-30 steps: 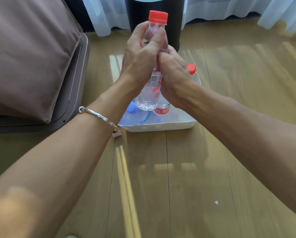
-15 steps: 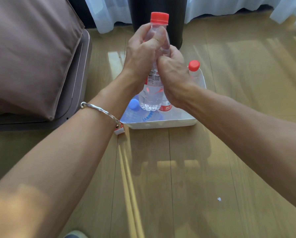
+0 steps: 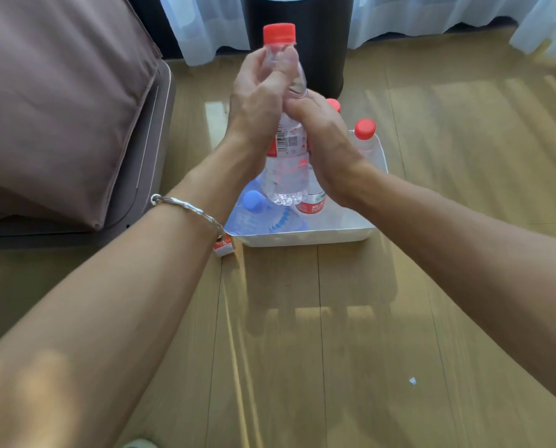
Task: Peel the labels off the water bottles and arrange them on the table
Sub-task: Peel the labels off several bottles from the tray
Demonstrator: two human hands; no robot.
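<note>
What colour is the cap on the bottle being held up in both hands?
Red. The cap on the held bottle shows clearly in the head view.

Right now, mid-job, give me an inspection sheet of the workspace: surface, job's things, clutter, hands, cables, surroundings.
Surface: wooden surface, planked, with streaks of sunlight.
Job's things: held bottle upright above the tray, red cap on, label on its middle. The white tray holds an upright red-capped bottle and a blue-capped bottle lying down.
Clutter: red-and-white scrap by the tray's near left corner; tiny white fleck on the wood.
Hands: left hand grips the held bottle's upper part; right hand grips it at the label.
Cables: nothing seen.
Surroundings: brown cushion to the left, black cylinder and white curtains behind.
</note>
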